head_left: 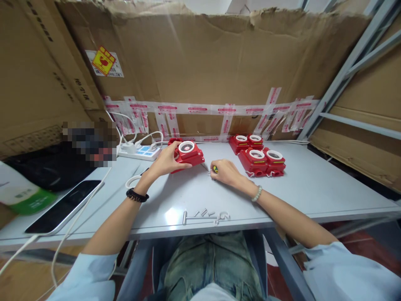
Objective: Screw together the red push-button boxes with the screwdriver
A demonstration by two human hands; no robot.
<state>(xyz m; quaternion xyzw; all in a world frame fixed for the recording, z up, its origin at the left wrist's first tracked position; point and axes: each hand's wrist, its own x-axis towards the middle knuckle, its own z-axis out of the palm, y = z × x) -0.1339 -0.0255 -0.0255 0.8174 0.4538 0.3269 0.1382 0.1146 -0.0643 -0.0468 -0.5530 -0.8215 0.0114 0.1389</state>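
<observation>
My left hand [171, 160] is closed on a red plastic housing [194, 158] with a white ring round its top opening, holding it tilted above the table. My right hand [226, 172] is wrapped round a screwdriver [215, 169] with a yellow and dark handle. Its thin shaft points up and left toward the housing's lower right corner; I cannot tell whether the tip touches. By the right hand's fingers lies a small light-coloured piece, too small to name. Several similar red housings [261, 161] with white rings stand grouped to the right.
Near the table's front edge lie several screws [203, 212], a metal T-shaped tool [184, 218] and small clear pieces [223, 216]. A power strip [142, 153] with white cables, a tablet-like device [67, 205] and a white ring [133, 181] are on the left. Cardboard [200, 62] walls the back.
</observation>
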